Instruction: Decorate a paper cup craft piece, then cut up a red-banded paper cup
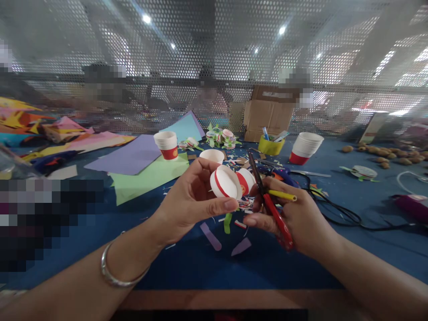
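Observation:
My left hand (pixel 197 196) pinches the cut-off base of a paper cup (pixel 222 183), a white round piece with a red stripe, its hollow side tilted toward me. In my right hand (pixel 294 214) are red-handled scissors (pixel 279 220), blades pointing up and away, along with a thin yellow stick (pixel 282 195) that may be a pencil or pen. Between the hands is a red-and-white cup piece (pixel 245 180); whether my right fingers grip it I cannot tell. Below lie purple paper strips (pixel 210 236) and a green scrap (pixel 228 223) on the blue table (pixel 187 267).
Stacked paper cups stand left (pixel 166 145) and right (pixel 306 147). Farther back are a yellow pen holder (pixel 271 145), a cardboard box (pixel 269 116) and small paper turtles (pixel 220 137). Purple paper (pixel 129 154) and green paper (pixel 147 176) lie left. A black cable (pixel 341 218) runs right.

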The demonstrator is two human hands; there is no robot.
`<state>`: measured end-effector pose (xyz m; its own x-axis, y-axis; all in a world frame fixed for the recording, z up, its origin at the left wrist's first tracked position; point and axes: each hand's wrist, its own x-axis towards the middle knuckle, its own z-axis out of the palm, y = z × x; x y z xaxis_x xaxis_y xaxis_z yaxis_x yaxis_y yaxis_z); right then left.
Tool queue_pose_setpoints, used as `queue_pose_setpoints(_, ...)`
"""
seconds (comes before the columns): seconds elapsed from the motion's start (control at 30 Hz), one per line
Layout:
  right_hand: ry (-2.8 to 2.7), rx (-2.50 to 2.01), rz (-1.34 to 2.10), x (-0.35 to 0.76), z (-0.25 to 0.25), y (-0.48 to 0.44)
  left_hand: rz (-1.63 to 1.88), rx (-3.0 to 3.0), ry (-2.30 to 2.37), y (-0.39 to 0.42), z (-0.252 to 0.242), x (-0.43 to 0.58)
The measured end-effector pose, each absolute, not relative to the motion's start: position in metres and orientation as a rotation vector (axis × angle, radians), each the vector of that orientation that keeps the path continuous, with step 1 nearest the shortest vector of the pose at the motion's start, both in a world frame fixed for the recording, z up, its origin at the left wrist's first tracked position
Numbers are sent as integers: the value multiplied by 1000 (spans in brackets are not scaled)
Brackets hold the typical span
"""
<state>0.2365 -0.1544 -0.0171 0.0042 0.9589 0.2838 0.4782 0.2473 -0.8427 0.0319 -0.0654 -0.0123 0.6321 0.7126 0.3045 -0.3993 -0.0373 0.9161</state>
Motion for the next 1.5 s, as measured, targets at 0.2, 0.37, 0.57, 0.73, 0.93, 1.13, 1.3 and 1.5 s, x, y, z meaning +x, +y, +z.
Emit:
queue_pose_setpoints(0.2, -1736, -1458, 581, 234, -15, -153, 899, 1313, 296, -66, -11, 32)
queue_pose_setpoints(0.37, -1856, -1497, 252, 237, -21, -151, 837, 1342, 284, -65, -13, 32)
queue_pose_setpoints(0.57, -1950, -1462, 17, 240, -21, -151, 732, 1391, 269, -67, -11, 31)
queue_pose_setpoints(0.73, -2002, -1444, -207, 241, -18, -152, 682, 1328, 245, -67, -12, 31)
queue_pose_setpoints(0.93, -2039, -1463, -289, 245, -18, -154, 636, 1274, 311, -66, -11, 28)
queue_pose_setpoints(1.13, -2063, -1481, -438, 249, -19, -155, 603, 1208, 277, -66, -11, 29)
queue_pose_setpoints(1.3, -2083, -1436, -486, 249, -17, -156, 568, 1206, 254, -64, -10, 27)
queue_pose_setpoints(1.5, -2118, -1399, -464, 250, -16, -156, 495, 1248, 240, -65, -11, 25)
